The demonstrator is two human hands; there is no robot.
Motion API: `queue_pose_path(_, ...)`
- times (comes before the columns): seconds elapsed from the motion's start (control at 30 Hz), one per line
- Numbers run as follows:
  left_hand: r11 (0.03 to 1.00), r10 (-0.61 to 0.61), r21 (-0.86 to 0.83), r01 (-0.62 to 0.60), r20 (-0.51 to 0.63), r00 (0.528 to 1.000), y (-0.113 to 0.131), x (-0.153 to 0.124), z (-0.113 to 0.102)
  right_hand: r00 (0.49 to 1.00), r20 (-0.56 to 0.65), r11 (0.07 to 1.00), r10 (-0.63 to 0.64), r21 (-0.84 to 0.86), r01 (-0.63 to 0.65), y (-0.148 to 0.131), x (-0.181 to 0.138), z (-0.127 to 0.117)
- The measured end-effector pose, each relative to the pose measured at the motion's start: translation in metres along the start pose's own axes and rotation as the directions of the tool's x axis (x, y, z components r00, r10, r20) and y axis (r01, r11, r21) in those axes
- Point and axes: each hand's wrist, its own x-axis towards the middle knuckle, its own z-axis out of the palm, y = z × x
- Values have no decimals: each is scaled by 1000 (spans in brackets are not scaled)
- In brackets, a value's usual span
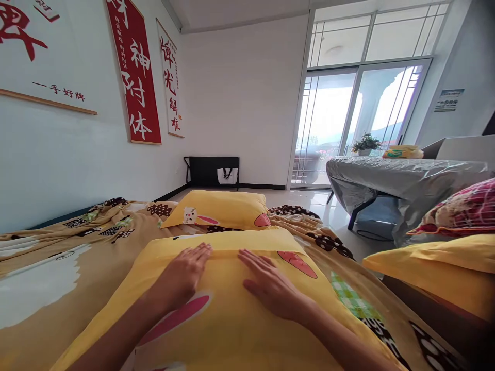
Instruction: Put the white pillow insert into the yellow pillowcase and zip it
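A yellow pillow printed with a pink-eared rabbit and a carrot lies in front of me on the bed. My left hand rests flat on it, fingertips at the edge of a fabric flap near its far end. On the other side of the middle, my right hand also lies flat, fingers stretched along the same flap edge. Neither hand grips anything. Just beyond is a second yellow pillow with a rabbit face and a carrot. Both lie on a tan patterned blanket.
To the right, folded yellow bedding lies beneath a red floral cloth. A table under plastic sheeting carries a potted plant. Against the far wall stands a black folded panel with a white bag. Glass doors are behind.
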Motion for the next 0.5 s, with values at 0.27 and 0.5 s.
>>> queue_pose_path(0.27, 980, -158, -99, 174, 154, 975, -74, -1, 41, 979, 165, 992, 124, 16, -128, 68, -6, 10)
queue_pose_path(0.5, 764, -548, -393, 511, 22, 836, -175, -58, 76, 833, 64, 808, 550, 213, -550, 153, -69, 15)
